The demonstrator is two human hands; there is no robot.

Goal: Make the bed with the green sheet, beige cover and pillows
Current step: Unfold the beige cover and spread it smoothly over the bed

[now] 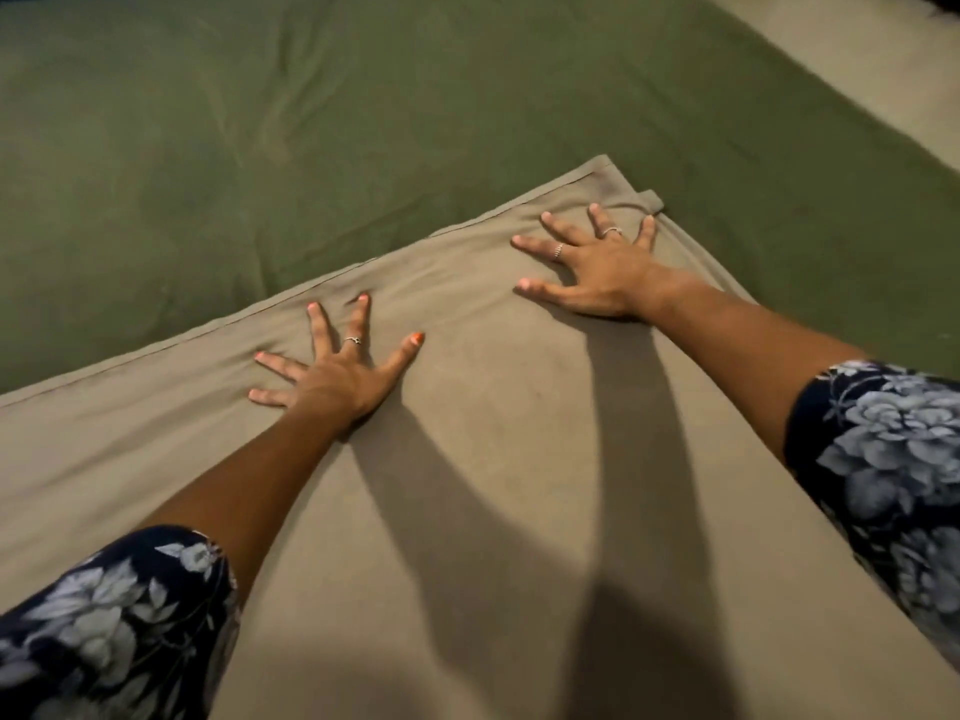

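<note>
Head view: one green sheet (322, 111), one beige cover (467, 485), two hands. Sheet spread over the bed, softly creased, filling the far part of the frame. Cover lies on top of it at the near side, smooth, with a stitched hem along its far edge and a folded corner (628, 192) showing a second layer. Left hand (337, 374) flat on the cover near the hem, fingers splayed, gripping nothing. Right hand (597, 267) likewise flat and splayed, just beside the folded corner. Both forearms emerge from floral sleeves (893, 470). Rings on both hands.
</note>
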